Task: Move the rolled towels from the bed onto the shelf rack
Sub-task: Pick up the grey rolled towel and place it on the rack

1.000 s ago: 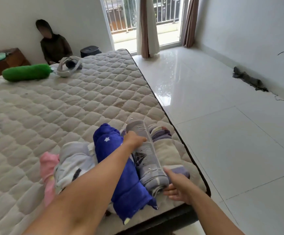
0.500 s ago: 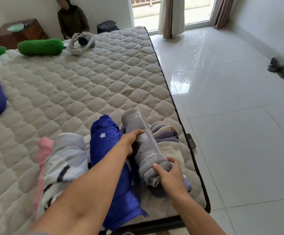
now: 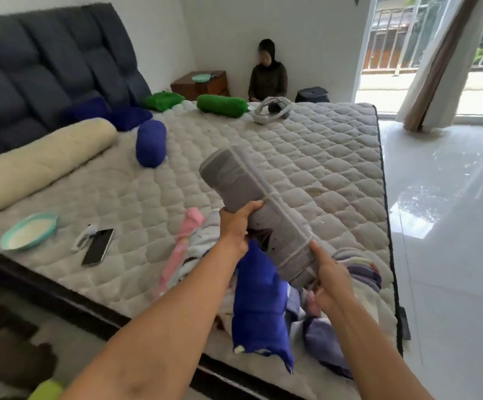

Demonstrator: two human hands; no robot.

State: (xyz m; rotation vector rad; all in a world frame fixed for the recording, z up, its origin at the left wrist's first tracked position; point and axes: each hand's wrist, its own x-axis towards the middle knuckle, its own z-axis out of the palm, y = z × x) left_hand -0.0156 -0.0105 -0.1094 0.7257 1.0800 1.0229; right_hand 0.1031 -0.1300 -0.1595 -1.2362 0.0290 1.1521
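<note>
Both hands held the grey rolled towel [image 3: 251,209] raised above the bed [image 3: 321,168] at centre frame: the left hand [image 3: 237,226] wrapped around its middle, the right hand [image 3: 328,280] closed on its near end. To carry it well, the grip should probably stay firm at both points so the roll did not loosen. Other rolled towels [image 3: 260,307] lay in a pile at lower centre. No shelf rack was visible. A glossy tiled floor [image 3: 451,226] filled the right side.

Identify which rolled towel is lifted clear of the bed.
The grey rolled towel, gripped by the left hand and right hand; the blue, green and pink rolls lie on the mattress.
</note>
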